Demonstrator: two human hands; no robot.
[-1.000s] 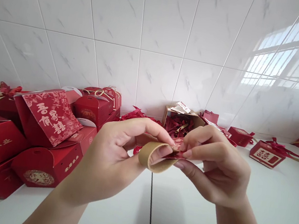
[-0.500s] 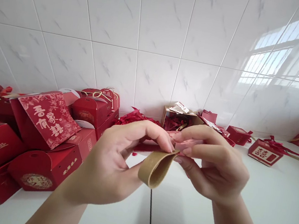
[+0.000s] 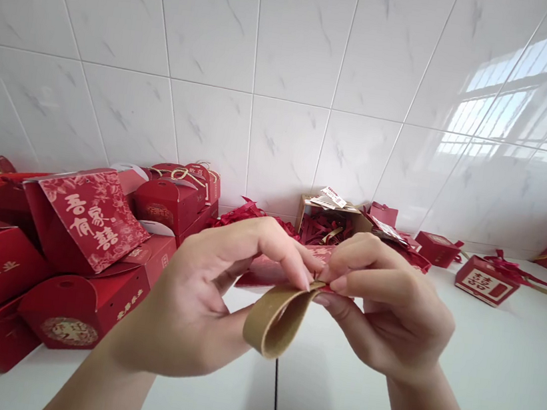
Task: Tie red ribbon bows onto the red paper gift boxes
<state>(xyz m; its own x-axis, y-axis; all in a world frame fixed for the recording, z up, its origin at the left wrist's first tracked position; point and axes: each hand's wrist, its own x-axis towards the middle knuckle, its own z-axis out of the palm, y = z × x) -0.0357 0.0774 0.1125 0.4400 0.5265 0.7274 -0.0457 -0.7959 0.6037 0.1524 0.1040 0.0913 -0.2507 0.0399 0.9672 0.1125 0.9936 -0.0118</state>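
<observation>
Both hands meet at the middle, above the table. A tan strap (image 3: 257,327), bent into a loop, hangs toward me from the edge of a red patterned card piece (image 3: 264,273), probably part of a gift box. My left hand (image 3: 205,297) curls round the loop, its fingertips pressing where the strap meets the red edge and its thumb behind the loop. My right hand (image 3: 391,308) pinches that same joint between thumb and fingers. The fingers hide the exact fastening and most of the red piece.
Red gift boxes (image 3: 89,302) are piled at the left. Behind my hands, red ribbons (image 3: 252,215) lie beside an open carton (image 3: 364,224) with paper tags (image 3: 329,197) on top. A small red box (image 3: 485,280) with a ribbon sits right, before a tiled wall (image 3: 283,132).
The strap loop has shifted slightly down and left, and the red piece has tilted to show more of its patterned face. Another person's hand at the far left has left the view.
</observation>
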